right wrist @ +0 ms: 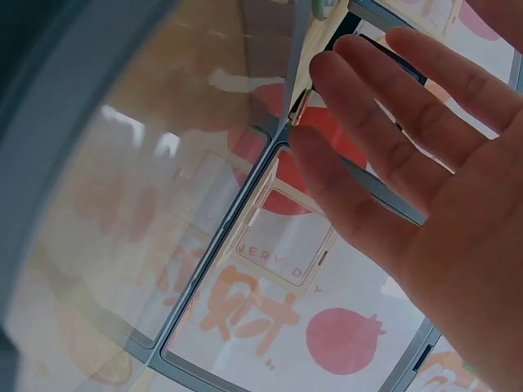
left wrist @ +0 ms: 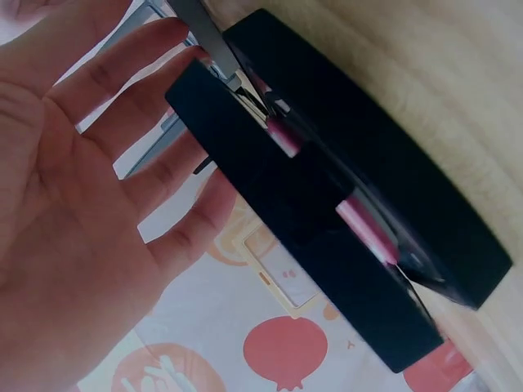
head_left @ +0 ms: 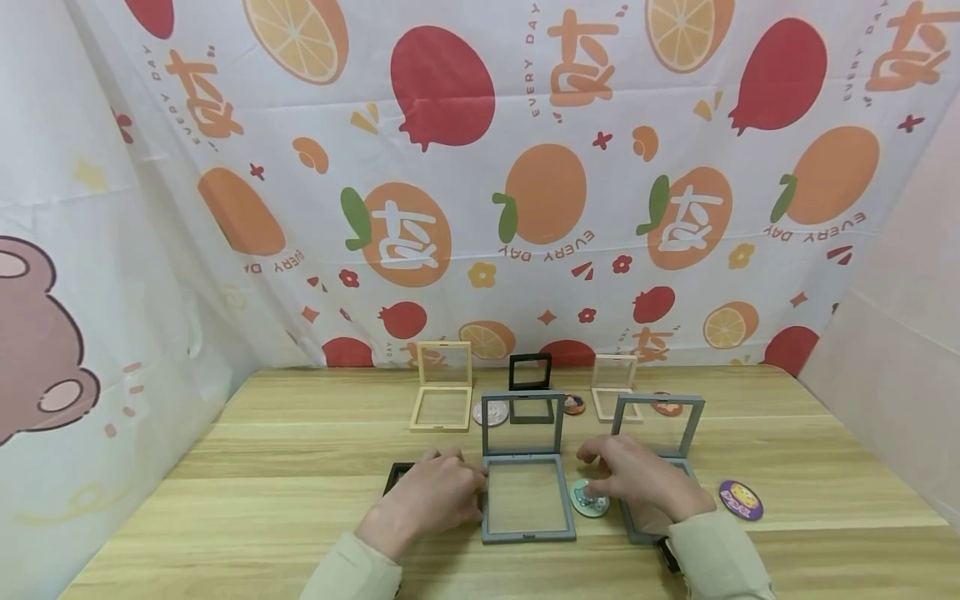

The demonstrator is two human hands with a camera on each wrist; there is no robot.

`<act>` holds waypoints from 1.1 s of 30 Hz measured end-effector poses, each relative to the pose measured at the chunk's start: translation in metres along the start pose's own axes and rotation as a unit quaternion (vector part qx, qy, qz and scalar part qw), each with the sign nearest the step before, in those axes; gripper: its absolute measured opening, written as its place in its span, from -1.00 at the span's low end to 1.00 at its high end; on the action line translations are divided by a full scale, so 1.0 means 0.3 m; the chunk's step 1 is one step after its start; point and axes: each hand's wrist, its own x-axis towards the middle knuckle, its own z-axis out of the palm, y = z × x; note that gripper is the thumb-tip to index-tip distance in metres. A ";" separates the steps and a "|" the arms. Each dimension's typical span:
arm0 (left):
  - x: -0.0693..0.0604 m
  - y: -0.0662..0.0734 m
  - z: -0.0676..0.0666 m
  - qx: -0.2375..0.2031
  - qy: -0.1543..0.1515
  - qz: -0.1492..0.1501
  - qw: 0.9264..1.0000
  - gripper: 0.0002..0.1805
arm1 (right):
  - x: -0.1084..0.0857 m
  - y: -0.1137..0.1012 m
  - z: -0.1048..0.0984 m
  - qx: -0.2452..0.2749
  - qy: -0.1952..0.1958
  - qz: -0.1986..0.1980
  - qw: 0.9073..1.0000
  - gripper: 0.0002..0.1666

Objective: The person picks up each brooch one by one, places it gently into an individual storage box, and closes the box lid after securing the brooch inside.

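Note:
My left hand (head_left: pixel 429 502) is beside a grey hinged display frame (head_left: pixel 567 500) with clear film, its fingertips at the left edge. Whether they touch it I cannot tell. A black frame (head_left: pixel 397 473) is partly hidden behind that hand; in the left wrist view this black frame (left wrist: pixel 286 220) stands slightly parted, with something pink inside. My right hand (head_left: pixel 648 477) hovers with loose fingers over a mint-green round badge (head_left: pixel 581 502), the thumb overlapping it. Under the right wrist lies a second open grey frame (head_left: pixel 694 427). The right wrist view shows nothing between the fingers (right wrist: pixel 359 196).
Farther back stand open frames: a cream one (head_left: pixel 415 408), a black one (head_left: pixel 513 386) and a pale one (head_left: pixel 595 400). Round badges lie among them, including a white badge (head_left: pixel 491 413). At right lies a purple badge (head_left: pixel 741 500). A printed curtain (head_left: pixel 465 233) hangs behind the table (head_left: pixel 285 483).

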 end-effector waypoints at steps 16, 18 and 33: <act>0.003 0.005 -0.007 -0.016 -0.035 -0.010 0.999 -0.61 | -0.010 -0.044 0.032 -0.035 -0.021 0.080 0.996 -0.45; 0.002 0.009 -0.007 -0.021 -0.039 -0.013 0.999 -0.60 | -0.013 -0.050 0.036 -0.042 -0.022 0.089 0.995 -0.44; 0.005 0.014 -0.004 -0.004 -0.056 -0.007 0.998 -0.41 | -0.011 -0.061 0.054 -0.074 -0.018 0.101 0.992 -0.51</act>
